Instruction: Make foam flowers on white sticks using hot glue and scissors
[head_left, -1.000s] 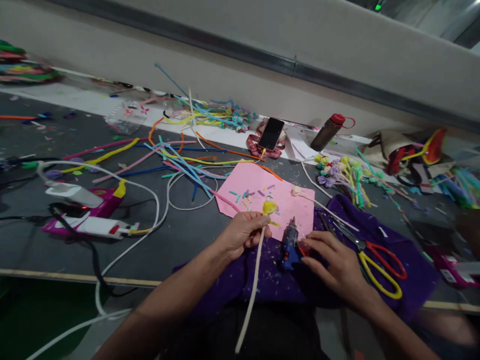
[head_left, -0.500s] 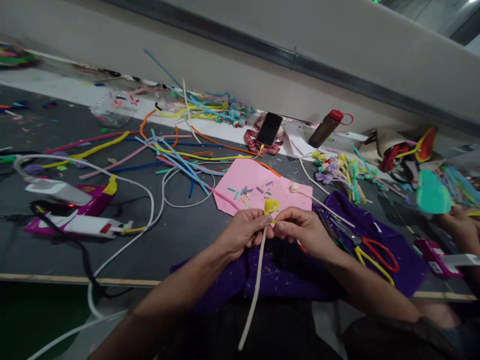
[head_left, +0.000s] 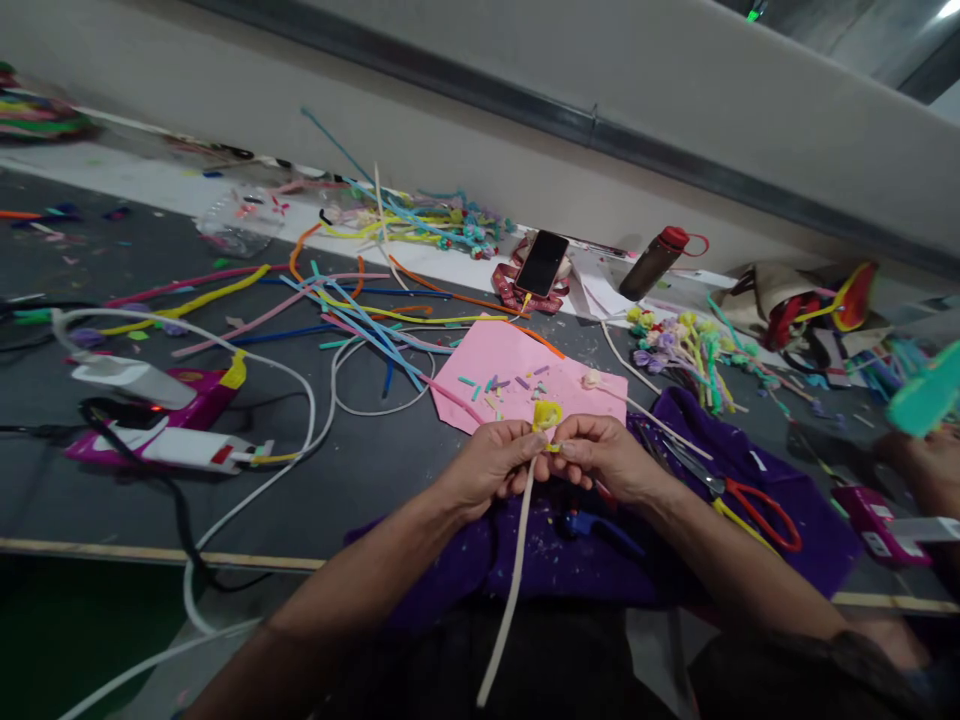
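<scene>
i have both hands meeting over the near edge of the pink sheet (head_left: 510, 372). my left hand (head_left: 491, 467) has its fingers curled together, thumb and forefinger pinched on the top of the white stem (head_left: 512, 590), just under the yellow bud (head_left: 546, 414). the stem hangs down from that grip toward me, tilted a little left, its lower end over my lap. my right hand (head_left: 604, 458) comes in from the other side, fingertips closed on the yellow bud, so the two hands nearly touch around it. the bud sits above the purple cloth (head_left: 757, 470), at the border between cloth and pink sheet.

under my right wrist the blue glue gun (head_left: 600, 527) lies on the cloth, partly hidden by the hand. the scissors (head_left: 739, 495), with red and yellow handles, lie on the cloth to the right of it, apart from my hand. small coloured scraps dot the pink sheet. beyond it a phone (head_left: 541, 264) leans near the wall, with a bottle (head_left: 654, 264) just right of it. loose pipe cleaners (head_left: 360, 320) spread across the grey table (head_left: 360, 470) to the left, and a pink glue gun (head_left: 161, 415) with white cable lies far left. at the right edge another person's hand (head_left: 919, 465) holds something green, blurred
</scene>
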